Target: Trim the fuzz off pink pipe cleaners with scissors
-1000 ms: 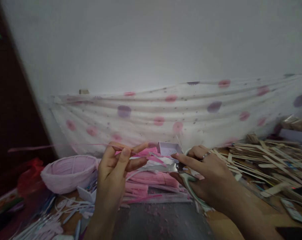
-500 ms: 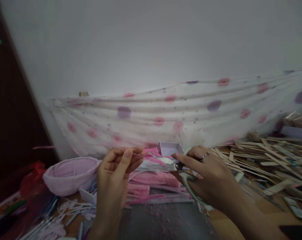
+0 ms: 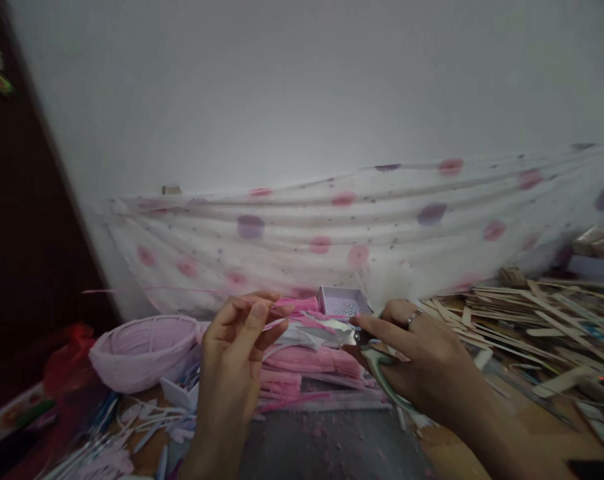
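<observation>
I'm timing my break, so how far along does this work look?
The pink basket already looks formed. In hand are a thin pink strip, in the left hand, and scissors, in the right hand. Bundles of pink strips lie nearby, perhaps left to do; how much remains overall, I cannot tell.

The left hand [image 3: 237, 333] is raised, its forearm rising steeply from the bottom edge; the thumb is bent up against the index finger in a pinch, with the other fingers curled and fanned slightly toward the right hand [image 3: 407, 343]. That one reaches in from the lower right, forearm slanting, back of the hand up, index finger stretched toward the left hand, thumb below, remaining fingers bent. The two hands are apart.
</observation>
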`<state>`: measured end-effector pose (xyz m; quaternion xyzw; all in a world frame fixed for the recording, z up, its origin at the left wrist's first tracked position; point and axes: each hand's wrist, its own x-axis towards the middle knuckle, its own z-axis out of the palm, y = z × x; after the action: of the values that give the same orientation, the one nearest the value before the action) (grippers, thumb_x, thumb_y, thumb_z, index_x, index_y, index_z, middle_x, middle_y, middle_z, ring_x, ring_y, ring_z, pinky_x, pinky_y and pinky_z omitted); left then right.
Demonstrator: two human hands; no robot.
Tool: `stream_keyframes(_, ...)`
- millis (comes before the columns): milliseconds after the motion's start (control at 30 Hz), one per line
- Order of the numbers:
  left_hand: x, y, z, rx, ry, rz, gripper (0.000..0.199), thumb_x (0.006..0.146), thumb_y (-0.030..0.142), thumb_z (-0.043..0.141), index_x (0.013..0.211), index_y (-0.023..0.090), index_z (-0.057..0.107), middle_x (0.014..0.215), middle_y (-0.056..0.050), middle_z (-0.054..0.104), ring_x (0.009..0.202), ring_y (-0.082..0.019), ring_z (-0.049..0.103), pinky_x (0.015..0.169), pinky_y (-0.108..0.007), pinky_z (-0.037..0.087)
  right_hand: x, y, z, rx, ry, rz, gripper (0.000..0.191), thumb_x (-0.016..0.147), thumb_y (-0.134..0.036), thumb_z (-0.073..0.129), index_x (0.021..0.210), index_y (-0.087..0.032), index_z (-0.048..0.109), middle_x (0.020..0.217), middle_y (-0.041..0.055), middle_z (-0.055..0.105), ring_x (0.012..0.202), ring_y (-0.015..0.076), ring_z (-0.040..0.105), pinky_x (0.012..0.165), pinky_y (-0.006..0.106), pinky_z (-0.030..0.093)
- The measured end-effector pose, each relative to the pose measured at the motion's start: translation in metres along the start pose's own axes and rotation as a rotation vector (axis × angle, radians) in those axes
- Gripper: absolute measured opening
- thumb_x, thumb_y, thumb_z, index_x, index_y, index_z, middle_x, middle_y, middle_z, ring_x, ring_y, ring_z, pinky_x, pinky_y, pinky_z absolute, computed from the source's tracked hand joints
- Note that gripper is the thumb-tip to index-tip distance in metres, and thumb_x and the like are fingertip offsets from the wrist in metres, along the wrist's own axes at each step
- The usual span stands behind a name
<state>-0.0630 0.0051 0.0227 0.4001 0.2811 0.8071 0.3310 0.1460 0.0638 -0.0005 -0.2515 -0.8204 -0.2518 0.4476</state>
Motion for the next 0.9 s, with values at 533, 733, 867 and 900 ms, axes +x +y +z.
stream_keyframes(533,0.0066,0.0003,-0.006,-0.005,-0.001,0.099,0.012,0.067,0.022,0.077,0.065,0.016,0.066,0.077,0.002,0.063,0.062,-0.006,0.059,0.064,-0.015,0.051,-0.0021,-0.0028,0.0031,-0.009,-0.042,-0.056,0.015,0.082,-0.029,0.062,0.093,-0.021,0.069,0.067,0.0023,0.058,0.053,0.0133,0.053,0.05,0.026,0.033)
stream_keyframes(733,0.0064,0.0,-0.0049,-0.026,-0.033,0.069,0.015,0.068,0.024,0.077,0.066,0.016,0.064,0.073,0.002,0.064,0.061,-0.007,0.061,0.063,-0.018,0.053,-0.0024,-0.0023,0.0034,0.01,-0.057,-0.066,0.02,0.085,-0.038,0.062,0.092,-0.02,0.067,0.068,0.0017,0.059,0.056,0.0129,0.055,0.052,0.026,0.036)
stream_keyframes(867,0.0056,-0.002,-0.004,-0.057,-0.036,0.054,0.014,0.069,0.023,0.076,0.066,0.017,0.064,0.069,0.002,0.067,0.06,-0.008,0.063,0.063,-0.019,0.055,-0.002,-0.0023,0.0034,0.001,-0.038,-0.073,0.022,0.085,-0.04,0.061,0.091,-0.019,0.067,0.067,0.0017,0.06,0.055,0.0129,0.055,0.052,0.026,0.036)
stream_keyframes(900,0.0058,-0.0028,-0.004,-0.062,-0.032,0.051,0.014,0.069,0.022,0.076,0.066,0.016,0.064,0.069,0.003,0.067,0.06,-0.008,0.063,0.063,-0.019,0.055,-0.002,-0.0023,0.0038,0.001,-0.033,-0.074,0.023,0.085,-0.04,0.061,0.091,-0.019,0.067,0.067,0.0017,0.06,0.055,0.013,0.055,0.053,0.026,0.036)
